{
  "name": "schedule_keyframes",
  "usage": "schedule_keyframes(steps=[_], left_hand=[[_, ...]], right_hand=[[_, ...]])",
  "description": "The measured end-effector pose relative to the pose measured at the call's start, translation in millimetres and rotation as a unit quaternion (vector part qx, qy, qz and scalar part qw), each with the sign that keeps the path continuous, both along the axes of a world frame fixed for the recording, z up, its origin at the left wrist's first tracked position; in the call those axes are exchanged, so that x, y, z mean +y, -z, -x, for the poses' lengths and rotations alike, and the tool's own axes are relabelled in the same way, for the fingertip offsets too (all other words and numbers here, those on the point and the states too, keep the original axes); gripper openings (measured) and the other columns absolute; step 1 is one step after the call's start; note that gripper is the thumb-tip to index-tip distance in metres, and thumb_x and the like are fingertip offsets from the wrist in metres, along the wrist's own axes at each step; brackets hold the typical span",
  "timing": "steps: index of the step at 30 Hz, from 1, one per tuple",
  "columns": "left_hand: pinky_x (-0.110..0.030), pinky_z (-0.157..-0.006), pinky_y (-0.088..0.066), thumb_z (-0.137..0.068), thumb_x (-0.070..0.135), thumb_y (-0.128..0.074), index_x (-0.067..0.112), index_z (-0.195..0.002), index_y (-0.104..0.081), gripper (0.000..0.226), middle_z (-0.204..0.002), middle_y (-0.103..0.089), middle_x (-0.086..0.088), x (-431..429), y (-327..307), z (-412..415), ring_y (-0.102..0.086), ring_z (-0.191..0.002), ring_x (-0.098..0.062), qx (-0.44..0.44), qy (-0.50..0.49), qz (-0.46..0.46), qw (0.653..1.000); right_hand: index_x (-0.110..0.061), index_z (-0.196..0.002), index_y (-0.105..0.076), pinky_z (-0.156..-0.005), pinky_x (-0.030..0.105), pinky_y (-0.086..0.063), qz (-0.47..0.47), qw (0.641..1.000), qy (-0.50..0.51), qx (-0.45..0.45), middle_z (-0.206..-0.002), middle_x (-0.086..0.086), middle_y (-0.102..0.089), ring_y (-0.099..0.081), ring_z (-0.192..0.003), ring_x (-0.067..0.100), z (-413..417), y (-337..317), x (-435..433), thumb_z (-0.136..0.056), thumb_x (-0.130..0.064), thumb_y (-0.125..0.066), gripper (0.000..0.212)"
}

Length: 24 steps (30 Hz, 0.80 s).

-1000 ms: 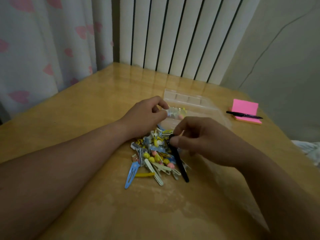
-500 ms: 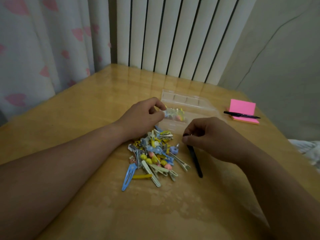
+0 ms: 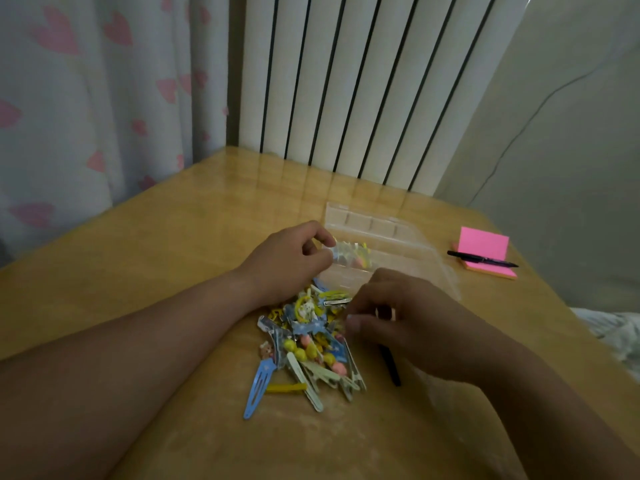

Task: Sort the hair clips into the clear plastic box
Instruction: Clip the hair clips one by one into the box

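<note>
A small clip bundle (image 3: 351, 256) is pinched by the left hand (image 3: 287, 261) over the clear plastic box (image 3: 391, 244). The right hand (image 3: 405, 323) is curled at the clip pile (image 3: 308, 341) (grip cannot be told).

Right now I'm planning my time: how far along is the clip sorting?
Early. The clear plastic box looks nearly empty. The left hand holds a small clear packet of clips by it; the right hand reaches into the pile of hair clips, still unsorted on the table.

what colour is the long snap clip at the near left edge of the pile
Blue, seen in the head view.
</note>
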<state>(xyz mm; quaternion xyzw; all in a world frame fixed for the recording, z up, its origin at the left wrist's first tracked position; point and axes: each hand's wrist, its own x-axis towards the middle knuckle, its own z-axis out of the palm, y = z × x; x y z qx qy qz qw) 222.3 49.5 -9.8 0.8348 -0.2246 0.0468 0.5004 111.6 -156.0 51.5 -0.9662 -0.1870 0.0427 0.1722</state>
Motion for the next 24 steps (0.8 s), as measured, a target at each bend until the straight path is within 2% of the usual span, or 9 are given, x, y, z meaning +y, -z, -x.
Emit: schedule_keyframes(steps=[4, 6, 9, 11, 13, 16, 19, 22, 24], left_hand=[[-0.029, -0.062, -0.044, -0.099, 0.03, -0.063, 0.031, -0.114, -0.067, 0.016, -0.083, -0.063, 0.006, 1, 1, 0, -0.054, -0.063, -0.006, 0.01, 0.003, 0.004, 1.0], [-0.029, -0.063, -0.044, -0.099, 0.032, -0.062, 0.032, -0.115, -0.066, 0.016, -0.085, -0.064, 0.005, 1, 1, 0, -0.054, -0.064, -0.006, 0.009, 0.003, 0.004, 1.0], [-0.03, -0.063, -0.044, -0.099, 0.032, -0.062, 0.033, -0.114, -0.066, 0.015, -0.087, -0.066, 0.003, 0, 2, 0, -0.053, -0.062, -0.004, 0.008, 0.001, 0.003, 1.0], [-0.03, -0.062, -0.045, -0.099, 0.032, -0.063, 0.033, -0.113, -0.066, 0.014, -0.087, -0.067, 0.003, 0, 2, 0, -0.053, -0.061, -0.004, 0.011, 0.001, 0.006, 1.0], [-0.032, -0.064, -0.046, -0.099, 0.032, -0.063, 0.034, -0.112, -0.066, 0.014, -0.087, -0.067, 0.002, 1, 1, 1, -0.054, -0.064, -0.006, 0.009, 0.002, 0.006, 1.0], [-0.035, -0.066, -0.048, -0.098, 0.033, -0.063, 0.032, -0.112, -0.066, 0.015, -0.088, -0.067, 0.001, 1, 2, 1, -0.056, -0.067, -0.011, 0.008, 0.003, 0.005, 1.0], [-0.039, -0.067, -0.05, -0.098, 0.034, -0.062, 0.032, -0.112, -0.066, 0.015, -0.087, -0.067, 0.001, 1, 1, 1, -0.058, -0.069, -0.014, 0.007, 0.007, 0.005, 1.0], [-0.04, -0.07, -0.052, -0.097, 0.035, -0.062, 0.032, -0.112, -0.066, 0.016, -0.088, -0.067, 0.002, 1, 1, 1, -0.06, -0.073, -0.015, 0.006, 0.004, 0.003, 1.0], [-0.037, -0.069, -0.05, -0.097, 0.035, -0.062, 0.033, -0.113, -0.066, 0.017, -0.088, -0.066, 0.004, 0, 1, 0, -0.061, -0.073, -0.014, 0.006, 0.002, 0.0, 1.0]], right_hand=[[-0.035, -0.104, -0.074, -0.073, 0.024, -0.053, -0.188, 0.975, 0.097, -0.07, -0.094, -0.015, -0.074, -0.068, -0.084, 0.001, -11, -16, -11, -0.103, -0.038, -0.057, 0.018], [-0.029, -0.102, -0.074, -0.069, 0.03, -0.054, -0.224, 0.953, 0.17, -0.114, -0.089, -0.007, -0.075, -0.069, -0.077, 0.005, -33, -26, -19, -0.105, -0.037, -0.056, 0.02], [-0.021, -0.097, -0.076, -0.06, 0.029, -0.052, -0.182, 0.946, 0.241, -0.113, -0.088, -0.001, -0.076, -0.071, -0.073, 0.011, -73, -36, -24, -0.105, -0.041, -0.061, 0.026], [-0.016, -0.095, -0.078, -0.05, 0.023, -0.045, -0.125, 0.956, 0.252, -0.09, -0.083, -0.001, -0.076, -0.064, -0.058, 0.005, -98, -36, -21, -0.102, -0.045, -0.065, 0.033], [-0.012, -0.092, -0.08, -0.048, 0.022, -0.043, -0.073, 0.964, 0.248, -0.053, -0.081, 0.001, -0.078, -0.062, -0.057, 0.007, -119, -30, -14, -0.099, -0.047, -0.07, 0.037], [-0.008, -0.088, -0.082, -0.057, 0.029, -0.051, -0.007, 0.968, 0.251, -0.014, -0.085, 0.008, -0.08, -0.069, -0.07, 0.02, -141, -14, -4, -0.091, -0.052, -0.077, 0.044], [-0.004, -0.087, -0.081, -0.066, 0.039, -0.059, 0.046, 0.963, 0.266, -0.028, -0.085, 0.013, -0.079, -0.076, -0.081, 0.031, -152, -3, 0, -0.083, -0.059, -0.082, 0.055], [-0.009, -0.084, -0.079, -0.069, 0.041, -0.062, 0.04, 0.962, 0.269, -0.038, -0.081, 0.01, -0.078, -0.074, -0.073, 0.024, -148, -1, -3, -0.084, -0.06, -0.08, 0.052], [-0.015, -0.083, -0.076, -0.067, 0.038, -0.059, -0.008, 0.957, 0.275, -0.091, -0.079, 0.006, -0.076, -0.069, -0.069, 0.019, -135, -1, -6, -0.09, -0.061, -0.073, 0.047]])
